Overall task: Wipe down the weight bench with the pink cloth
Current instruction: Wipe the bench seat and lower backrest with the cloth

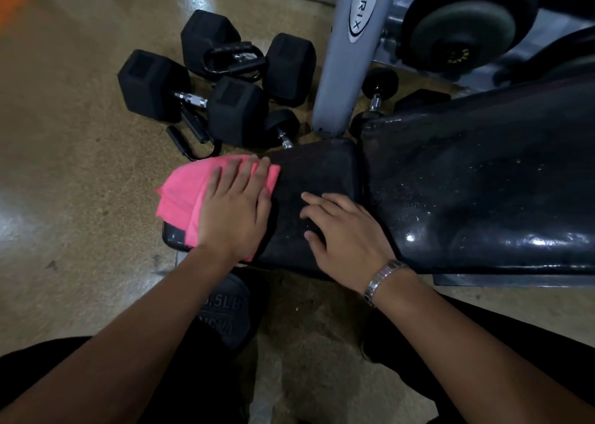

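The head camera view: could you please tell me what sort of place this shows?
Most likely a gym's free-weight area: black hex dumbbells lie on the floor, a padded weight bench sits under a pink cloth, and a grey machine post with a round weight plate stands behind.

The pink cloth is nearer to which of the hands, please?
Left. The left hand presses on the pink cloth; the right hand rests on the bare seat pad, apart.

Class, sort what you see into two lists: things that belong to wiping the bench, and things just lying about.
Job: cloth, bench, left hand pressing the cloth, right hand resting on the bench.
Lying about: dumbbells, handles, weight plate, grey post.
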{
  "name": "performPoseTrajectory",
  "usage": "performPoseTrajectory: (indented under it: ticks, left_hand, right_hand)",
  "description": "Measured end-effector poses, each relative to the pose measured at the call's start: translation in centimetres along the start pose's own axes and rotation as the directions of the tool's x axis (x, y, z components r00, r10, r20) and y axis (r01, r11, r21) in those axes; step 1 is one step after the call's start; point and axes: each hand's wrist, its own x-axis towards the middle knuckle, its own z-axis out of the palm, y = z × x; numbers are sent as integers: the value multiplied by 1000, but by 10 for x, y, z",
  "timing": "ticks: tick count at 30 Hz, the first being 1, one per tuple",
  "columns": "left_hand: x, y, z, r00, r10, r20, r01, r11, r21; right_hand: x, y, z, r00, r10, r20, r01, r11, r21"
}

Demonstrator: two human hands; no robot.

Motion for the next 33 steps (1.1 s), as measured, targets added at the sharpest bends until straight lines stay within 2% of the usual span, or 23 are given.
performPoseTrajectory:
  ticks: [2,3,6,7,9,11,12,13,16,17,23,26,30,33]
  left_hand:
    - [4,-16,-4,993,110,47,-111,994,18]
    - [12,-18,-5,994,98,45,-99,995,18]
    - [31,-1,2,994,-108,3,108,994,-3]
    - [28,6,3,991,-133,-10,133,991,-6]
    - [8,8,4,999,-34,-16,34,999,5]
    - [-6,-4,1,994,104,39,-105,994,21]
    - [-4,-9,0,991,125,50,-126,992,24]
    - [3,-10,0,995,94,40,-94,995,15]
    - [17,11,5,987,-158,-34,157,987,-30]
    - [11,20,6,980,-194,-52,192,981,-41]
    - [-20,22,3,999,-21,-24,20,999,-36]
    - [-1,16,-4,998,-31,-48,29,999,-45]
    - [0,4,-16,988,70,-140,-85,991,-105]
    - [-5,-7,-24,973,-27,-229,-12,986,-168]
  right_hand:
    - [-2,3,1,1000,-9,3,8,1000,18]
    - [-2,4,1,1000,-2,-2,2,1000,30]
    - [-3,4,3,1000,7,-19,-6,998,64]
    - [-3,4,3,1000,3,-14,-2,998,70]
    - [-5,5,2,1000,-5,-6,6,997,80]
    - [-6,7,2,1000,-7,-11,8,996,90]
    - [-7,8,1,1000,-4,-11,5,995,95]
    - [-8,8,1,1000,-2,-7,3,995,98]
    - [-7,8,0,1000,-10,1,10,998,58]
    - [-8,7,-1,1000,-5,1,5,999,37]
    - [-13,8,-4,1000,-3,-8,3,1000,16]
    - [-10,8,-3,1000,-6,-12,6,1000,24]
    - [-13,10,0,999,0,-33,2,999,44]
    - [-14,10,2,999,2,-42,0,999,46]
